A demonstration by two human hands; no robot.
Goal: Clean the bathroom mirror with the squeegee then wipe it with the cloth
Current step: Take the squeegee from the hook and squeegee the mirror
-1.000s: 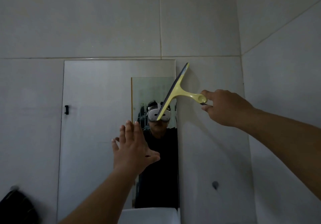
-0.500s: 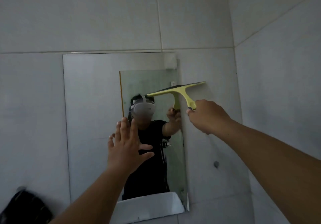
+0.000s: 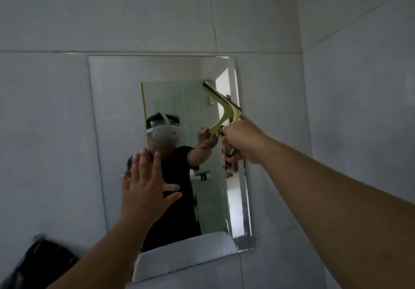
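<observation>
Squeegee [image 3: 224, 107] tilted steeper over mirror [image 3: 116, 113], handle in right hand [image 3: 243, 144], perhaps touching

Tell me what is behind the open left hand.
Behind the open left hand is the rectangular wall mirror, showing a black-shirted reflection. The glass directly behind the palm is covered, so contact cannot be told.

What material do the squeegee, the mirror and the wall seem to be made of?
Squeegee: it looks like glossy yellow-green moulded plastic, with a dark strip along the blade, probably rubber. The right hand grips its handle.
Mirror: polished glass, judging by its clear reflection and the bright bevelled edge.
Wall: large pale tiles, likely ceramic with a matte finish, separated by thin grout lines.
</observation>
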